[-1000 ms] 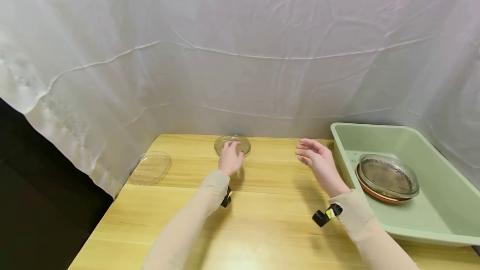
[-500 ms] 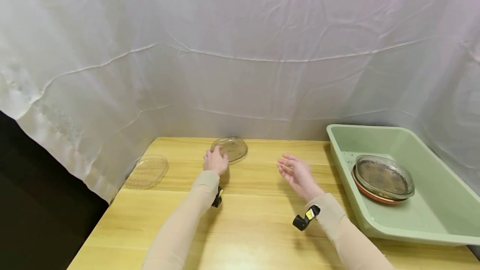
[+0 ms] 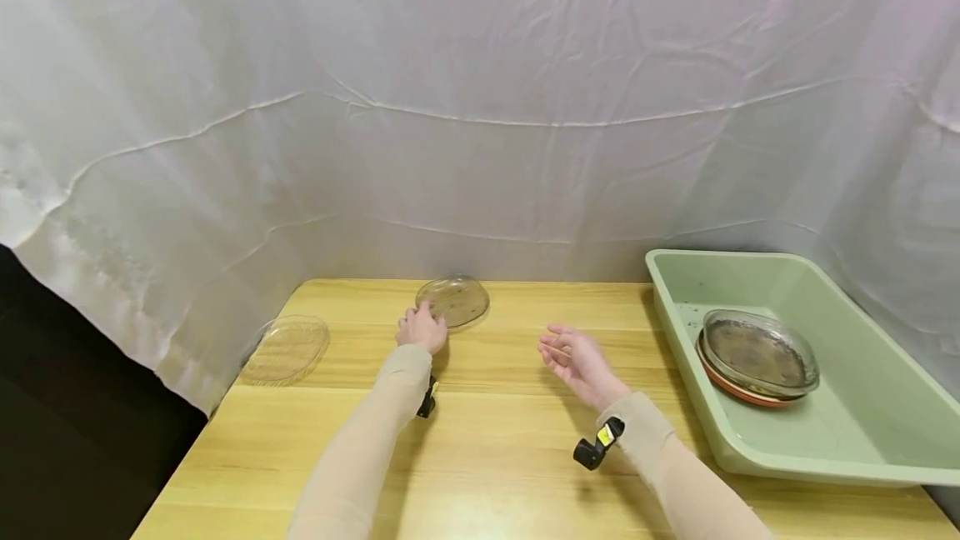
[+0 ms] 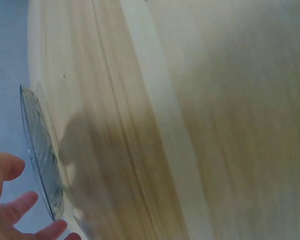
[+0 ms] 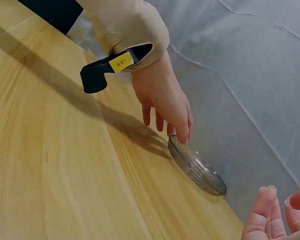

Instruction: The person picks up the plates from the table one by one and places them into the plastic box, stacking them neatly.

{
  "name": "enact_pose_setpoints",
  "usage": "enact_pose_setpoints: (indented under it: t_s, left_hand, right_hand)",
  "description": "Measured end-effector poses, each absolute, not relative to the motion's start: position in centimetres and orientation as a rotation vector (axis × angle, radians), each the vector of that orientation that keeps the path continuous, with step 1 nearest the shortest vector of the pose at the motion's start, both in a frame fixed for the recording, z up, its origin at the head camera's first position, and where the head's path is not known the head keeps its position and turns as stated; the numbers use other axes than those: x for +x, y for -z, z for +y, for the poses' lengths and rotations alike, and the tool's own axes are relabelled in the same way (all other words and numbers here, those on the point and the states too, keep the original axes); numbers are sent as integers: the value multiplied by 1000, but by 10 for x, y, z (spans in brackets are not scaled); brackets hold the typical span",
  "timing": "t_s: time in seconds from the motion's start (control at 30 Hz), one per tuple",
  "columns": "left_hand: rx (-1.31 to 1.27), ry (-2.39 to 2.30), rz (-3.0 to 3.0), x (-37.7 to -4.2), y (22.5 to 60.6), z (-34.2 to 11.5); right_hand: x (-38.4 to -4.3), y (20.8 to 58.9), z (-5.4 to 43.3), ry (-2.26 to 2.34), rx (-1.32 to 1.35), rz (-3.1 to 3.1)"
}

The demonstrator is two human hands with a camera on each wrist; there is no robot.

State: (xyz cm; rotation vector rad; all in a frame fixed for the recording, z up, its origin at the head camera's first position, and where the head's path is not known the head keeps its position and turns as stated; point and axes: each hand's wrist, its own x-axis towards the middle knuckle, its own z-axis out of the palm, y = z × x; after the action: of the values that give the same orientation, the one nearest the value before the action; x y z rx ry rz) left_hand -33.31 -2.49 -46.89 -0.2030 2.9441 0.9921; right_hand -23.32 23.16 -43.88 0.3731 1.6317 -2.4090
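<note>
At the back of the table lies a clear round glass plate (image 3: 457, 300). My left hand (image 3: 422, 329) is at its left front rim, fingers curled around the edge. In the left wrist view, the plate's ribbed underside (image 4: 50, 160) shows close beside the thumb and fingertips; whether the plate is lifted I cannot tell. My right hand (image 3: 581, 365) hovers over the table, palm turned inward, fingers loosely bent and holding nothing. A second clear plate (image 3: 288, 348) lies at the table's left edge.
On the right stands a green tub (image 3: 885, 373). Inside it is a stack with a clear glass dish (image 3: 757, 355) over an orange-rimmed plate (image 3: 742, 390). A pale curtain (image 3: 480, 107) hangs behind the wooden table (image 3: 480, 457).
My left hand has slid from above the glass plate to its left front rim. My right hand has come away from the tub, inward and nearer to me. The head view has shifted slightly.
</note>
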Motion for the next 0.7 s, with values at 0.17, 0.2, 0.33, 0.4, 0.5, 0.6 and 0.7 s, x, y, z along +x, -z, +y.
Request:
enact_pose_setpoints:
  t_s: [0.17, 0.2, 0.33, 0.4, 0.5, 0.6, 0.7]
  left_hand:
    - [-202, -961, 2959, -335, 471, -27]
    - [-198, -953, 2964, -335, 472, -27]
    - [-187, -948, 2965, -336, 473, -29]
    - [-181, -949, 2962, -336, 473, -29]
    - [-174, -964, 2949, -336, 473, -30]
    - [-158, -975, 2941, -336, 472, -30]
    - [-134, -986, 2932, -336, 473, -31]
  right_hand:
    - [-233, 440, 229, 2387, 361, 1639]
    - [-232, 441, 229, 2383, 359, 1642]
    - [-232, 441, 228, 2375, 352, 1650]
    - [-232, 442, 228, 2374, 353, 1651]
    - [-231, 442, 229, 2374, 353, 1652]
    - [-231, 442, 230, 2370, 353, 1654]
    - [-231, 441, 232, 2365, 353, 1658]
